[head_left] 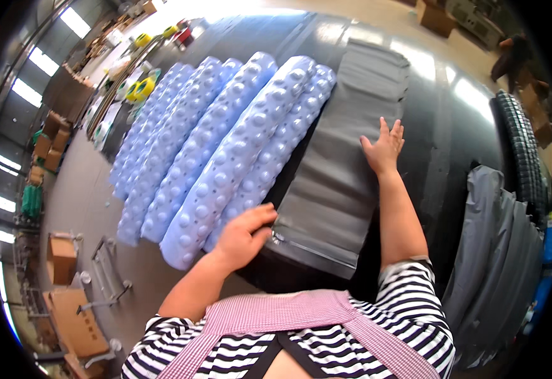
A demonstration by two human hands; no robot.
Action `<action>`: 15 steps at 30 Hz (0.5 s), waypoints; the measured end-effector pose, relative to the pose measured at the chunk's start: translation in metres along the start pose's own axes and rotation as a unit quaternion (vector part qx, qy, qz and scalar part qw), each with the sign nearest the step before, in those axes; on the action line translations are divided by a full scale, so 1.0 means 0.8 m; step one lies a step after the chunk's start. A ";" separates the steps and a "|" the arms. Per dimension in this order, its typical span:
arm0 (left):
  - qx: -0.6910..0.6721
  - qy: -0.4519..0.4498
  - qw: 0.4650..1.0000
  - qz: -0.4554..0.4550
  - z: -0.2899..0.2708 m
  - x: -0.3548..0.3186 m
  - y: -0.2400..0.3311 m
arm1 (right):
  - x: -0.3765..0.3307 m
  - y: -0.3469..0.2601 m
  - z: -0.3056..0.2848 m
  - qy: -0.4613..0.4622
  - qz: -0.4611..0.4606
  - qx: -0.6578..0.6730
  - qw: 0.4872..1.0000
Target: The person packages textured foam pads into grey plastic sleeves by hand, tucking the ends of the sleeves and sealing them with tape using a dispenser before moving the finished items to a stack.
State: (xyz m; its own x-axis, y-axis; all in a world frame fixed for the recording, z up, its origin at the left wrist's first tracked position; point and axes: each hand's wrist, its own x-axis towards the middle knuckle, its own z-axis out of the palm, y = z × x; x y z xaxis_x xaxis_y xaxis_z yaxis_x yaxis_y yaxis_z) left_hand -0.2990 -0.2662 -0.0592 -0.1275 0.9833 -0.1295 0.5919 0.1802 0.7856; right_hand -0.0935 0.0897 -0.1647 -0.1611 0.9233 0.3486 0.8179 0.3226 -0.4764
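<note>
A long grey plastic bag [329, 158] lies flat and slightly creased on the dark table, running away from me. My right hand [386, 146] is open with fingers spread, resting at the bag's right edge, around the middle of its length. At the bag's near left corner is my left hand [244, 237], its fingers loosely bent and the thumb apart; I see nothing held in it. Just left of the bag, several rolled light-blue bubbled mats [241, 161] lie side by side, and my left forearm passes close to their near ends.
More grey plastic bags [494, 252] hang over the table's right side, near a dark bubbled roll [521, 145]. Yellow tape rolls [140, 90] sit at the far left. Cardboard boxes [77, 319] and a metal frame [108, 271] stand on the floor at left. A person [513, 57] is at the far right.
</note>
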 end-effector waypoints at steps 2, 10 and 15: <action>0.270 0.208 0.938 0.068 -0.044 -0.028 0.008 | -0.097 -0.040 -0.074 -0.183 -0.152 0.095 0.967; 0.273 0.029 0.950 -0.151 -0.135 -0.016 -0.009 | -0.307 -0.069 -0.136 -0.289 -0.343 0.058 0.892; -0.075 -0.039 0.984 -0.155 -0.174 -0.011 -0.017 | -0.304 -0.080 -0.142 -0.303 -0.325 0.038 0.895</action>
State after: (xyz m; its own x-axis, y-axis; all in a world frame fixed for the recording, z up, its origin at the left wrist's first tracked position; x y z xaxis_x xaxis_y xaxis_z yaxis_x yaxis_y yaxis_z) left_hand -0.4166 -0.2805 0.0157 -0.2177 0.8816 -0.4187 0.4101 0.4719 0.7805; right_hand -0.0440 -0.1792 -0.1272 -0.8782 0.4712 0.0820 0.4058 0.8249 -0.3935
